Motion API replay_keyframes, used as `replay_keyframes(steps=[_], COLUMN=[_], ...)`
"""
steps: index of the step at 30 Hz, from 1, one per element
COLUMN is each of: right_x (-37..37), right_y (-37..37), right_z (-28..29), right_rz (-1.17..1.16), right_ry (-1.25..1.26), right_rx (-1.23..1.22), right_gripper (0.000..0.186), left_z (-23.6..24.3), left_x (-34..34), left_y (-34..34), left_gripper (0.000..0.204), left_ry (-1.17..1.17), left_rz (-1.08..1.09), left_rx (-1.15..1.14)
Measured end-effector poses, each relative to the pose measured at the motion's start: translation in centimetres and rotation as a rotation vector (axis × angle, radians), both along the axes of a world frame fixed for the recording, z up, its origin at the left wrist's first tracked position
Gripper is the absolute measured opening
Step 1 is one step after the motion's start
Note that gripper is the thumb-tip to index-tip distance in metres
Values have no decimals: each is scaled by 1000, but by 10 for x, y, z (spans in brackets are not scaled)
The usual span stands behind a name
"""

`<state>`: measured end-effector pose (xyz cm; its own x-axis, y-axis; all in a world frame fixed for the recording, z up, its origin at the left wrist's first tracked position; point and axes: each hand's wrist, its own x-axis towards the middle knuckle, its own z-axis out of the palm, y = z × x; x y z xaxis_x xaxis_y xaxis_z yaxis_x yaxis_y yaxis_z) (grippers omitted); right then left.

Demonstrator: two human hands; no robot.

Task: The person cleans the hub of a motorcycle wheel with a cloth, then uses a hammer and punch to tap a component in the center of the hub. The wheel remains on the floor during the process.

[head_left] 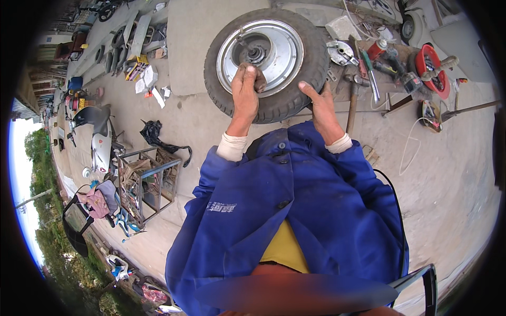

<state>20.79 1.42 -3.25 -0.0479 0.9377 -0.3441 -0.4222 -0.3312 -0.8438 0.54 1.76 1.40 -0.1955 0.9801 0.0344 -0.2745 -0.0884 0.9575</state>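
Note:
A wheel with a black treaded tyre (213,79) and a silver metal rim (287,63) lies in front of me, its axle (256,54) showing in the recessed hub. Over the near side of the rim, just below the axle, my left hand (245,97) is closed, thumb against curled fingers. Whatever they pinch, if anything, is hidden. At the tyre's near right edge my right hand (322,108) grips the wheel, with the thumb along the sidewall and some fingers out of sight.
To the right lie a hammer (352,102), a green-handled screwdriver (370,73), a round metal drum part (341,52), a cordless power tool (405,76) and a red bowl (441,87). A metal-framed rack (150,181), a black plastic bag (153,131) and parked scooters (100,139) are left.

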Motion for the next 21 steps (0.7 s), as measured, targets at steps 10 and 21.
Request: replay_keyframes(steps=[10,21], right_x=[0,-1], right_y=[-1,-4], right_z=[7,2], right_rz=[3,14], right_ry=[-33,13], right_rx=[34,-5], right_gripper=[99,100], left_z=[6,1], left_x=[11,8], left_y=[-12,5], left_gripper=[35,47], left_ry=[471,88], left_rz=[307,174], left_rx=[184,93])
